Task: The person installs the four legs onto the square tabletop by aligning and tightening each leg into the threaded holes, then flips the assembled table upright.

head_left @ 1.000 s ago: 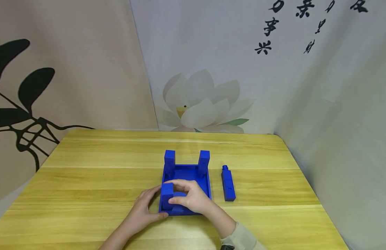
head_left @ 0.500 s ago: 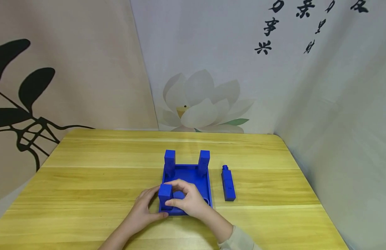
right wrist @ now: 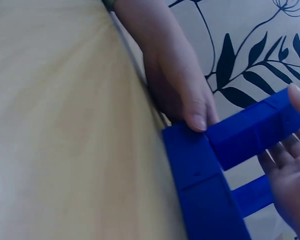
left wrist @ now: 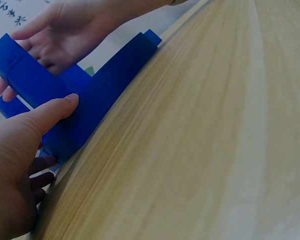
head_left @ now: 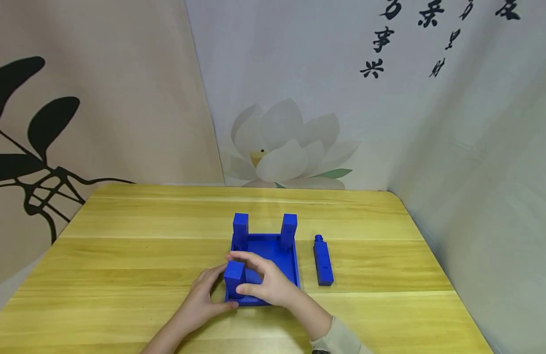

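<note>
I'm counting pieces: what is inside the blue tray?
The tray holds a far left post, a far right post and a near left post. The right hand hides what lies at the near right corner.

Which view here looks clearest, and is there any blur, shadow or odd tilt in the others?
Head view: clearest and evenly lit, the loose blue post crisp, soft shadows on the table; left wrist view: tilted and softer, the left hand dim; right wrist view: hazy and tilted, wood grain smeared, the right hand cut off by the edge.
</note>
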`<action>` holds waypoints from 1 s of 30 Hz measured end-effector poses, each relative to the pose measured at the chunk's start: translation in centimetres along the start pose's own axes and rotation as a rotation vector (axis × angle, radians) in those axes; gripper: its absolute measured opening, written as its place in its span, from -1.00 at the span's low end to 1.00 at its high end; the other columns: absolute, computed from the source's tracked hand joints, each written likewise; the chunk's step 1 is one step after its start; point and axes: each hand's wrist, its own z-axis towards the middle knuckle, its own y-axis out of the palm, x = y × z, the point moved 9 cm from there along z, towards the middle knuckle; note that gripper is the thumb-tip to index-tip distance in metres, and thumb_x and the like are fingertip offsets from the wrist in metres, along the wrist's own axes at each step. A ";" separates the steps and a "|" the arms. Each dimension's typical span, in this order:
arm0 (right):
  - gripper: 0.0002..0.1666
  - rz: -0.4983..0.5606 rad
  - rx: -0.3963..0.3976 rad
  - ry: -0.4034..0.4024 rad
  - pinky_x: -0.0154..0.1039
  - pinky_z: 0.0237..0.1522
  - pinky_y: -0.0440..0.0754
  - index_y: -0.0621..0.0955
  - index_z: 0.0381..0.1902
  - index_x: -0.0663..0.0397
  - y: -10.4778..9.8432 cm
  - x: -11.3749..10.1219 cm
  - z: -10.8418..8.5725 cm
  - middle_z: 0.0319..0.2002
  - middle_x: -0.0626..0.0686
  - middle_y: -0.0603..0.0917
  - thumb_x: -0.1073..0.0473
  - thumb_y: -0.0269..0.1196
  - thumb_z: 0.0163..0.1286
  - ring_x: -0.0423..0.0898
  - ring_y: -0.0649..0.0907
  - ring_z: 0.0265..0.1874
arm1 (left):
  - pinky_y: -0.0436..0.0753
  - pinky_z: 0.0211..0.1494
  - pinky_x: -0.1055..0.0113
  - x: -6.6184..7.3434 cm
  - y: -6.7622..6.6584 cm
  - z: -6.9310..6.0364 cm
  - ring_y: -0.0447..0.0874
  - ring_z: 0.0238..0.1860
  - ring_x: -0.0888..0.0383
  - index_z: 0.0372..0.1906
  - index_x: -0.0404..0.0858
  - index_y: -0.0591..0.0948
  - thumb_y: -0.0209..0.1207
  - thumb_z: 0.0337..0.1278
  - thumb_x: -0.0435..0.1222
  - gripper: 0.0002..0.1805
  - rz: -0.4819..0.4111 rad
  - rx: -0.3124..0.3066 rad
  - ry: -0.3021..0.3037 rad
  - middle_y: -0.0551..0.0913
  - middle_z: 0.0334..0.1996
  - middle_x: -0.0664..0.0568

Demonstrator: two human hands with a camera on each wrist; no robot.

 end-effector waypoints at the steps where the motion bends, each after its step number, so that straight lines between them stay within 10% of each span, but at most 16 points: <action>1: -0.28 0.000 -0.028 -0.028 -0.09 0.28 0.32 0.24 0.35 0.41 0.1 0.1 0.1 0.29 0.32 0.37 0.52 0.21 0.26 0.03 0.36 0.31 | 0.20 0.20 -0.24 0.0 0.0 0.0 0.33 0.23 -0.13 0.31 -0.27 0.42 0.53 -0.33 0.02 -0.02 0.003 0.000 -0.001 0.47 0.20 -0.08; 12: -0.39 0.075 -0.128 0.043 -0.09 0.16 0.47 0.31 0.33 0.38 0.0 1.3 0.2 0.22 0.37 0.44 0.44 0.18 0.34 -0.08 0.50 0.18 | 0.22 0.20 -0.26 0.0 0.1 0.0 0.33 0.23 -0.11 0.33 -0.28 0.40 0.52 -0.32 0.03 0.00 -0.003 -0.014 -0.006 0.46 0.21 -0.09; 30: -0.48 0.130 0.245 0.109 -0.18 -0.08 0.61 0.49 -0.05 0.29 -0.9 3.3 -0.3 -0.12 0.24 0.61 0.51 0.42 0.02 -0.12 0.62 -0.15 | 0.18 0.23 -0.27 -0.6 0.2 0.2 0.28 0.27 -0.10 0.34 -0.17 0.40 0.51 -0.36 0.08 0.01 -0.009 -0.037 -0.064 0.44 0.23 -0.03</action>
